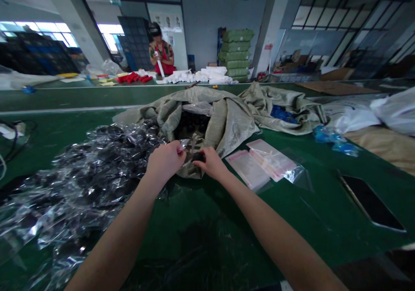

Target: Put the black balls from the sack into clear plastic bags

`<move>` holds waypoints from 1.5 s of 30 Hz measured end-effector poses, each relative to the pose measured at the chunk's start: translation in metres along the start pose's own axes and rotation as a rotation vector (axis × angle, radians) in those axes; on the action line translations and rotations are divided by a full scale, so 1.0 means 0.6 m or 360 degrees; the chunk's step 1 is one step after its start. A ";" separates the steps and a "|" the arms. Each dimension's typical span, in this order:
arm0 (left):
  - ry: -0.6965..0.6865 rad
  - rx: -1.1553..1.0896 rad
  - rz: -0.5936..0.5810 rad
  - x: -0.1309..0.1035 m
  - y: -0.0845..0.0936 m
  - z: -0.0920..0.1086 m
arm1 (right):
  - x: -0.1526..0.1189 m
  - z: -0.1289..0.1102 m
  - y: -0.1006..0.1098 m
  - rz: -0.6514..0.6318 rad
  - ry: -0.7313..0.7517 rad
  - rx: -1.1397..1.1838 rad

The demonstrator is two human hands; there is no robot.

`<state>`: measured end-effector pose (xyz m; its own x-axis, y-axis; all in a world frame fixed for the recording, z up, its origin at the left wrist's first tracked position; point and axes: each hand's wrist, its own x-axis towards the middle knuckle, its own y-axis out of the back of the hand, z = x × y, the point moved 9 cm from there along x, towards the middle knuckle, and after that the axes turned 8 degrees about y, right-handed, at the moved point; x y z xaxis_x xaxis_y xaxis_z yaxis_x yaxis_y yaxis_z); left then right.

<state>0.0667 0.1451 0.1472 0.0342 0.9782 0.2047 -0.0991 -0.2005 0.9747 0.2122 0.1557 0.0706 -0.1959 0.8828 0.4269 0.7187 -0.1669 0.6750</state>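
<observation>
The left hand (166, 160) pinched a clear bag (185, 143) — likely to steady it — while the right hand (213, 163), flat bags (248, 169) handily near, pinched a black piece (198, 156).

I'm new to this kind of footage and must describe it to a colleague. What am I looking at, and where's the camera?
There is no machine here: you see a person's two bare hands in one picture, from a camera worn on their head, looking forward and down. The left hand holds a piece of clear plastic film; the right hand pinches a small black object, too unclear to identify. On the green table ahead lies an open grey-green woven sack. To the left is a heap of black items in shiny clear wrapping; to the right lie flat clear plastic bags with pink edges and a black-screened phone.
</observation>
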 end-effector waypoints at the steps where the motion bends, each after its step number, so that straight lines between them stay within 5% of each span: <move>1: 0.0004 -0.0013 -0.0008 -0.001 -0.002 0.001 | -0.016 0.006 0.033 0.0234 -0.0125 0.0113; 4: -0.0029 -0.0103 -0.0039 -0.006 -0.008 0.012 | -0.067 -0.003 0.087 0.0583 -0.0244 0.0594; 7: -0.0150 -0.0300 -0.0122 -0.015 -0.014 0.034 | -0.096 -0.045 0.088 0.0471 -0.0022 0.0827; 11: -0.0380 -0.0601 -0.0337 -0.026 -0.022 0.062 | -0.115 -0.079 0.076 0.0220 0.0321 0.0659; 16: -0.0481 -0.0794 -0.0502 -0.033 -0.027 0.075 | -0.117 -0.073 0.070 0.0033 0.0502 0.0384; 22: -0.0476 -0.0831 -0.0583 -0.038 -0.045 0.080 | -0.135 -0.077 0.074 0.0265 0.0746 0.0131; 28: -0.0358 -0.0788 -0.0509 -0.023 -0.048 0.065 | -0.150 -0.071 0.089 0.0541 0.0667 -0.0057; 37: -0.0328 -0.0704 -0.0493 -0.023 -0.051 0.068 | -0.134 -0.060 0.073 0.0309 0.0382 -0.0083; 45: -0.0228 -0.0560 -0.0318 -0.027 -0.056 0.072 | -0.137 -0.092 0.082 0.0356 0.0515 -0.0511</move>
<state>0.1124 0.1337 0.1150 0.2226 0.9736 0.0498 -0.4089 0.0469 0.9114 0.2268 0.0509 0.1018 -0.2941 0.6373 0.7123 0.5351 -0.5077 0.6752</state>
